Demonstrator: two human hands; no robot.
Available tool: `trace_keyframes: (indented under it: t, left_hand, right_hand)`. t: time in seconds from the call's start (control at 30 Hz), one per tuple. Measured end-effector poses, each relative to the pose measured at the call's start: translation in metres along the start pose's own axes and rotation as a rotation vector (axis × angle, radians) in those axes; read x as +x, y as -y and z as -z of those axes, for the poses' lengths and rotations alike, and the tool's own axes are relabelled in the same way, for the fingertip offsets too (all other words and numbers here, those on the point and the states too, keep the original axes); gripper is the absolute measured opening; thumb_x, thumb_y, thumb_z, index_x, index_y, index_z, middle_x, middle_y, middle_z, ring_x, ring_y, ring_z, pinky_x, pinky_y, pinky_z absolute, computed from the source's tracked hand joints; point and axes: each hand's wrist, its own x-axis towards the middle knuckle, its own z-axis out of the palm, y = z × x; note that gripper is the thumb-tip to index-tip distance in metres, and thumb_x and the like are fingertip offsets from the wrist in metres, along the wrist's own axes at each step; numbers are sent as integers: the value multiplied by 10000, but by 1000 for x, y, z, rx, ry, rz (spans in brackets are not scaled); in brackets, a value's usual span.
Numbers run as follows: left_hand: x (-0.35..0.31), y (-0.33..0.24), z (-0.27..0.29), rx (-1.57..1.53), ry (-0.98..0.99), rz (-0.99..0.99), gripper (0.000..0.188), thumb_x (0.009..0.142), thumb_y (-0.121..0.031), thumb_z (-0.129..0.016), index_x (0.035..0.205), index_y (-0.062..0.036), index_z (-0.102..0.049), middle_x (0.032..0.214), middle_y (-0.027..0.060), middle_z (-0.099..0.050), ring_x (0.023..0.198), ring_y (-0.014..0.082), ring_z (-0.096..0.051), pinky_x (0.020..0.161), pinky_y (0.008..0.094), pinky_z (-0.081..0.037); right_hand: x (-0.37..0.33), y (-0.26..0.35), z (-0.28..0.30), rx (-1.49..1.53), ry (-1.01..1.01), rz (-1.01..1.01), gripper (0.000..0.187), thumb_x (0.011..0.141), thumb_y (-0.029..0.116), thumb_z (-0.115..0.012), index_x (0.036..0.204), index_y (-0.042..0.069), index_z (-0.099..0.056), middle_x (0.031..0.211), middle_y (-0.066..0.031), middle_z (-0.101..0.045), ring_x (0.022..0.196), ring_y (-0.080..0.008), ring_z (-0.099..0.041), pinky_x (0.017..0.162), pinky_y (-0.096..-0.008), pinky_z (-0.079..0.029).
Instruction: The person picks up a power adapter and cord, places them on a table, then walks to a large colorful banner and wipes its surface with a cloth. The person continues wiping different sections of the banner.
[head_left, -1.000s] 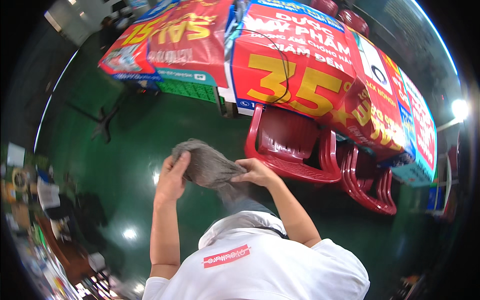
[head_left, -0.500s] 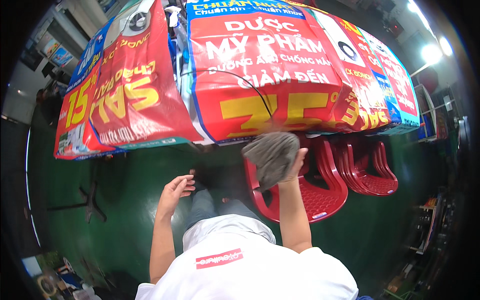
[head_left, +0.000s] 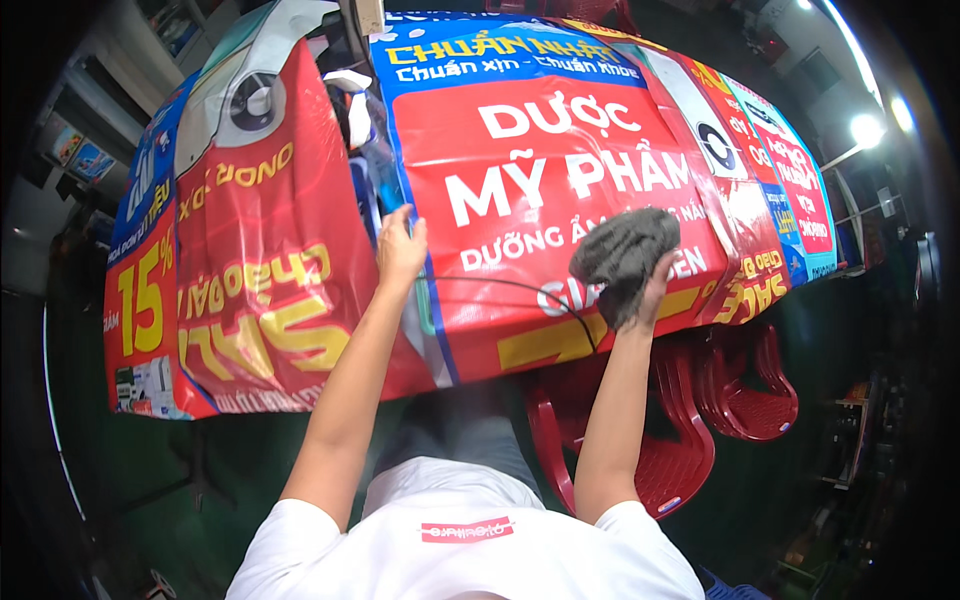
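Note:
My right hand (head_left: 652, 291) grips a crumpled dark grey cloth (head_left: 625, 255) over the right part of a red and blue printed banner sheet (head_left: 520, 215). Part of the cloth hides its fingers; the thumb side shows. My left hand (head_left: 401, 250) reaches to the left edge of that sheet, by a narrow gap, its fingers stretched forward and the thumb a little apart. No object shows in it, and whether it presses on the sheet I cannot tell. A thin black cable (head_left: 500, 284) curves over the sheet between my hands.
A second red banner sheet (head_left: 255, 200) drapes on the left, across the gap where pale and blue items show. Red plastic chairs (head_left: 672, 470) stand below the covered edge at right, with more stacked chairs (head_left: 755, 405) beside them. Shelves (head_left: 850, 440) line the far right.
My body has come closer to the covered surface. My left hand has moved forward to the sheet's edge. My right hand has carried the cloth forward and right over the sheet.

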Motion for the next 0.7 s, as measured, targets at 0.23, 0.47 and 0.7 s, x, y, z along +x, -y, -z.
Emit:
trace_keyframes:
  t: [0.23,0.47,0.7]
  left_hand:
    - [60,34,-55,-37,-245,223,308,868,-270,-702,989,11,-664,944,159,-660,809,244,-635,739,359,-500]
    - [51,26,-70,-274,-339,353,265,955,-253,-608,857,-10,-569,721,28,-550,671,110,-465,630,285,-410]
    - [51,27,-71,-386,-323,392,247,958,-230,-593,841,-18,-549,727,7,-515,701,99,-438,654,274,-396]
  right_hand:
    - [175,-133,-118,-1181,408,227,470,991,336,-476,1399,102,-472,1365,-155,-532,1272,-291,-496,1049,-402,-412]
    - [336,-192,-84,-2134,886,667,328,883,220,-513,1157,121,-662,1353,-73,-531,1380,-318,-321,1156,-529,-221]
    - [320,-218,-117,-1947,813,499,507,961,480,-417,1390,218,-481,1522,-113,-336,1435,-355,-221,1065,-715,-170]
